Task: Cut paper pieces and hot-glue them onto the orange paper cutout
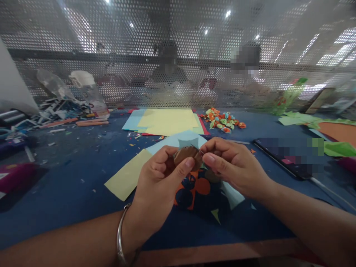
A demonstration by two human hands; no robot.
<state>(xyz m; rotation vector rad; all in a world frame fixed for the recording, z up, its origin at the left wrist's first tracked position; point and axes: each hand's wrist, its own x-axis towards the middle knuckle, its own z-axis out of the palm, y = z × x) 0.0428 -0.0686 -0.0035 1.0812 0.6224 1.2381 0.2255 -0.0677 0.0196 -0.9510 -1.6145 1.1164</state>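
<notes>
Between the thumb and fingers of my left hand is a small brown piece, rounded and creased, like folded paper or card. My right hand is closed in a pinch at its right edge, on a thin dark pointed tool that touches or nearly touches the brown piece. The tool's exact kind is unclear. Beneath my hands lie an orange disc and orange paper with round holes cut out. A pale blue sheet and a yellow strip spread behind and to the left.
Coloured paper sheets are stacked ahead, beside a heap of small curled paper pieces. A phone with a cable lies right. Left are a bottle and scraps. People sit behind a perforated panel.
</notes>
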